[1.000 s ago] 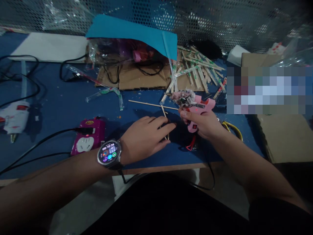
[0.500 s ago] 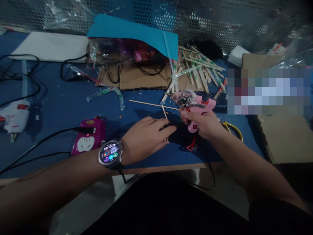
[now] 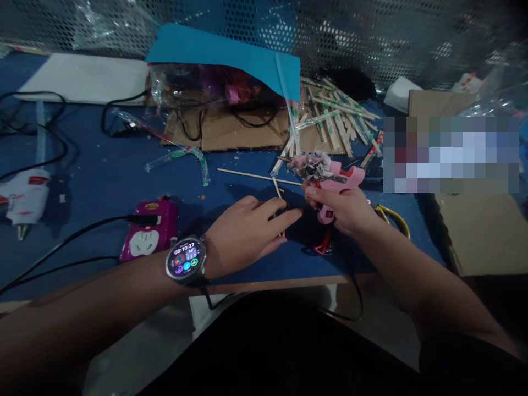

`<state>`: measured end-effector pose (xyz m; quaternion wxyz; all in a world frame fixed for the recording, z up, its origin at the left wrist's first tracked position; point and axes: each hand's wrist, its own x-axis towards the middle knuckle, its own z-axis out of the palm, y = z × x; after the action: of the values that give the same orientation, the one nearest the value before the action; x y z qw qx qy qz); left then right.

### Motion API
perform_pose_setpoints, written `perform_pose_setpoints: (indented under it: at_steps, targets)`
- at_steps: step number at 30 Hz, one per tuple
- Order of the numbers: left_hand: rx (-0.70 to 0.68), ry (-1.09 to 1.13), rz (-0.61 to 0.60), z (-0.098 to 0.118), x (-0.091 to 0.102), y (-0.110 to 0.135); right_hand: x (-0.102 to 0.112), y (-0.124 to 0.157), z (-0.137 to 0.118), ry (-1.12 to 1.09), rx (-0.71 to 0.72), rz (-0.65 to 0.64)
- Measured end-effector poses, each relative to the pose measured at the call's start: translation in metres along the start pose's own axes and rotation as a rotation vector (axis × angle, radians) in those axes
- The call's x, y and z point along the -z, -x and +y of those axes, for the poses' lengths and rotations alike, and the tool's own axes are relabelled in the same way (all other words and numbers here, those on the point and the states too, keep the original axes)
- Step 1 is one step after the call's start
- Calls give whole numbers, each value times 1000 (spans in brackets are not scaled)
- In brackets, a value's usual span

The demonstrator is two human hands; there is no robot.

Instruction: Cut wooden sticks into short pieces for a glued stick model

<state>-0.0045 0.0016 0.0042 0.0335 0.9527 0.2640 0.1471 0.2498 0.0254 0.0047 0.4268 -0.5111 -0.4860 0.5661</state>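
The pink glue gun (image 3: 336,184) is gripped by the right hand (image 3: 348,210), its handle wrapped by the fingers, its nozzle pointed left. Just left of the gun, a short thin stick (image 3: 277,187) is met by the loosely curled left hand (image 3: 247,234); whether it is pinched cannot be told. Stick gluing seems to be in hand; next, the nozzle would need to be aimed with fingers spared. Nearer the body than the gun, the table edge (image 3: 256,285) is exposed; bare tabletop is left farther leftward.
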Motion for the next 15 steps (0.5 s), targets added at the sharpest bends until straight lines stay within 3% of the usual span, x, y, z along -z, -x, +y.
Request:
perform_pose_setpoints:
  at_steps: [15]
  targets:
    - [-24,-10,39,1,0,-1,2,0,1,16,-10,9]
